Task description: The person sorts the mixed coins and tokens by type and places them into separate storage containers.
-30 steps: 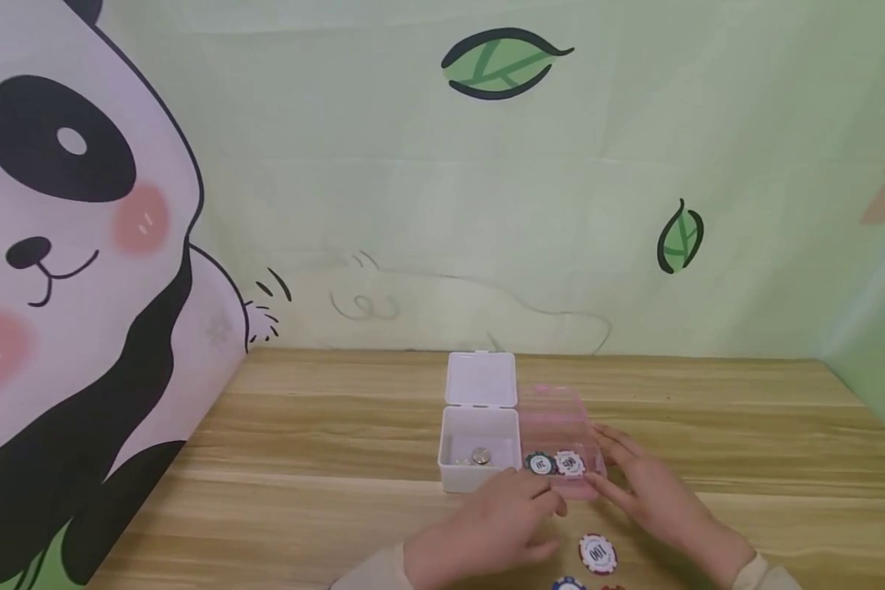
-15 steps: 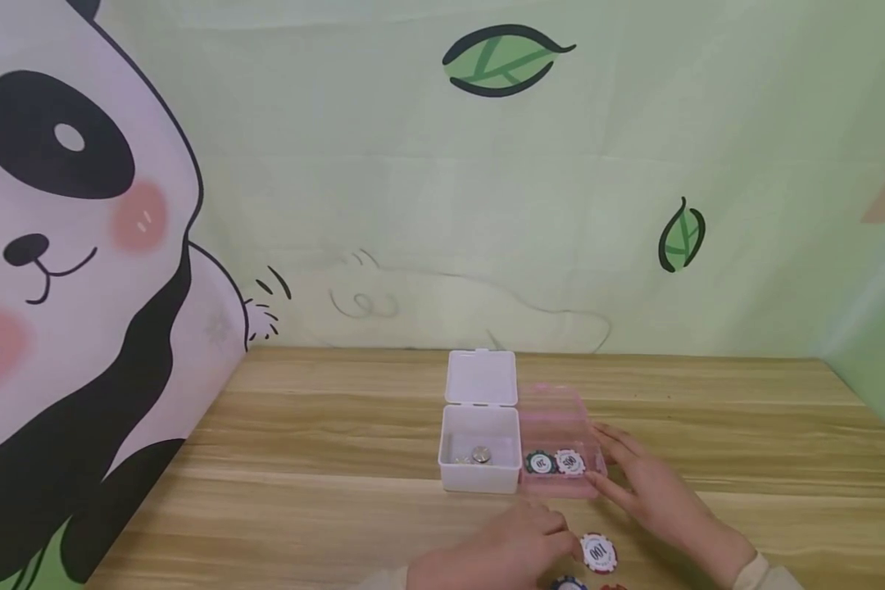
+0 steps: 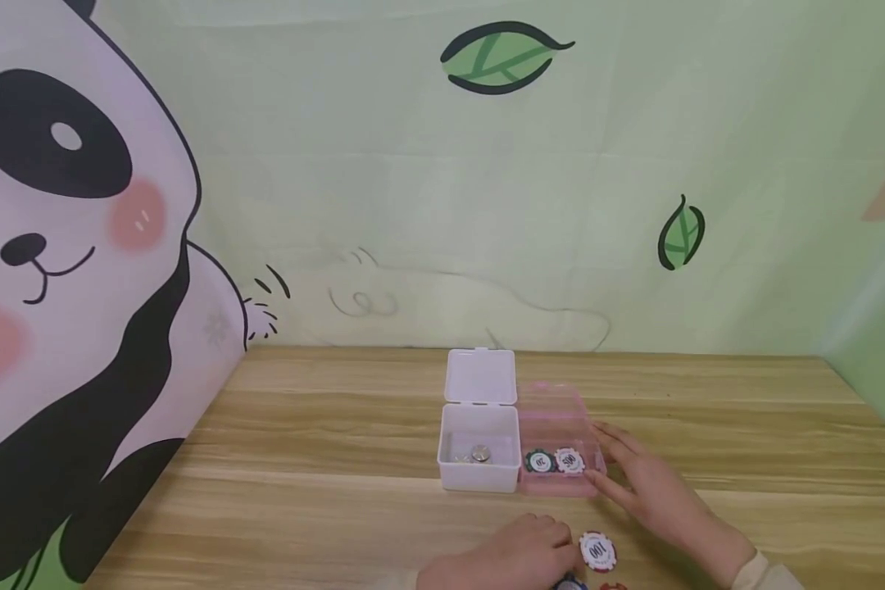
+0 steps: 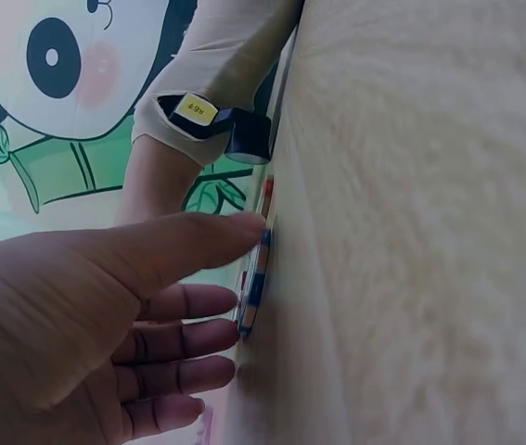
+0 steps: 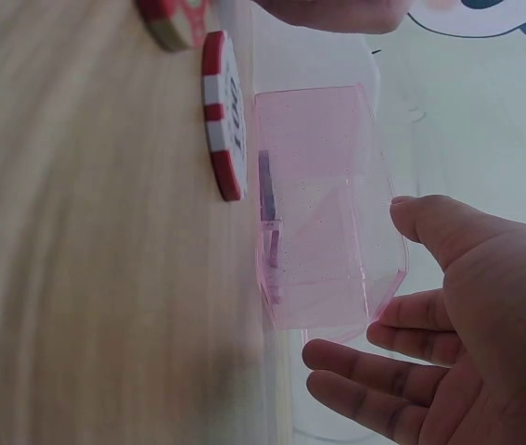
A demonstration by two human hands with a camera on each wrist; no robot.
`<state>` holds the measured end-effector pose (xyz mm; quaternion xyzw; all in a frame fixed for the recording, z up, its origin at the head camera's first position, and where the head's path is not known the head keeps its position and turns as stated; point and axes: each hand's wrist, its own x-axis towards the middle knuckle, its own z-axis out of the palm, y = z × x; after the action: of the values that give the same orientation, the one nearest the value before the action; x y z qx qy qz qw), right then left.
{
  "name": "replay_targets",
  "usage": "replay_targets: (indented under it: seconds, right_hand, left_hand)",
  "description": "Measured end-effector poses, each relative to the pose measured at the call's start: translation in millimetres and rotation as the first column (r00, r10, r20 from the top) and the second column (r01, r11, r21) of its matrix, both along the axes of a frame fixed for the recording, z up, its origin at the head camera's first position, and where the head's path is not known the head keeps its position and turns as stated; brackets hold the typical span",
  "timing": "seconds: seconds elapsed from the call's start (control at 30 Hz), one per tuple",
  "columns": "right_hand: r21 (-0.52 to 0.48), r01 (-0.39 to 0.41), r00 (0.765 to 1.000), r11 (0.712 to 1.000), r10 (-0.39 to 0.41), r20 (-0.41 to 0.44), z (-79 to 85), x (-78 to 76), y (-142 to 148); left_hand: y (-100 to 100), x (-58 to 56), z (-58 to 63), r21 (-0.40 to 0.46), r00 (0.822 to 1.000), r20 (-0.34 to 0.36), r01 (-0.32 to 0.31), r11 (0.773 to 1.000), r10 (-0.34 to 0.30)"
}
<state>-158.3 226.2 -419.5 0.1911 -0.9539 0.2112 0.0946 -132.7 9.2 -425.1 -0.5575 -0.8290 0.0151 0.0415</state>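
My left hand (image 3: pixel 512 553) is low over the wooden table, right at a blue-edged poker chip (image 3: pixel 571 583). In the left wrist view, its thumb reaches this chip (image 4: pixel 261 269); the fingers are loosely bent beside it, and no firm pinch shows. My right hand (image 3: pixel 660 496) holds the right side of a clear pink box (image 3: pixel 556 490), thumb at the front corner and fingers farther back. Inside lie a green-edged chip marked 20 (image 3: pixel 540 463) and a white chip marked 500 (image 3: pixel 569 460). A red-edged chip marked 100 (image 3: pixel 598 551) rests between the hands.
Against the pink box's left side stands a white box (image 3: pixel 479 478), lid up, with a silver coin-like disc (image 3: pixel 481 453) and small clear bits inside. A red chip (image 3: pixel 614 587) shows at the bottom edge. A panda-printed cloth (image 3: pixel 413 164) hangs behind the table.
My left hand has drawn back from the front of the boxes to the blue chip, carrying nothing visible. The right hand stays at the pink box.
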Motion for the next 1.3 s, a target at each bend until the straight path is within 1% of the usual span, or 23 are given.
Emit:
replay_targets:
  seconds: [0.1,0.2,0.33,0.4,0.5,0.7,1.03,1.23,1.3]
  right_hand:
    - [-0.001,0.000,1.000,1.000,0.000,0.002,0.2,-0.1,-0.2]
    - [0.000,-0.008,1.000,1.000,0.008,-0.006,0.2,0.2,0.0]
    - [-0.002,-0.011,1.000,1.000,0.011,-0.011,0.4,0.3,0.2]
    - [-0.001,-0.012,1.000,1.000,0.011,-0.014,0.3,-0.1,0.4]
    - [0.001,-0.010,1.000,1.000,0.010,-0.019,0.2,-0.5,0.6]
    - [-0.001,-0.013,1.000,1.000,0.013,-0.017,0.0,-0.4,0.9]
    - [-0.008,-0.013,1.000,1.000,0.013,-0.026,-1.0,-1.5,0.4]
    - [-0.005,-0.010,1.000,1.000,0.010,-0.019,-2.6,-1.7,0.3]
    - [-0.005,-0.014,1.000,1.000,0.014,-0.023,-3.6,-1.9,0.5]
  left_hand:
    - [0.3,0.9,-1.6,0.007,1.000,-0.014,-0.001,1.000,0.001]
    - [0.2,1.0,-3.8,0.016,1.000,-0.011,-0.003,1.000,0.003]
    - [2.1,0.1,-4.8,0.009,0.999,0.038,-0.013,1.000,0.012]
    - [3.5,-0.2,-4.6,-0.001,0.997,0.072,-0.020,1.000,0.020]
    - [5.4,-0.3,-4.6,-0.017,0.994,0.104,-0.031,0.999,0.032]
    - [6.5,-0.6,-5.8,-0.027,0.991,0.125,-0.046,0.999,0.049]
    - [7.3,-0.6,-4.6,-0.053,0.991,0.117,-0.058,0.997,0.064]
    - [6.0,-0.1,-1.0,-0.030,0.994,0.079,-0.074,0.997,0.076]
    - [4.9,-0.1,0.6,-0.018,0.993,0.081,-0.084,0.996,0.085]
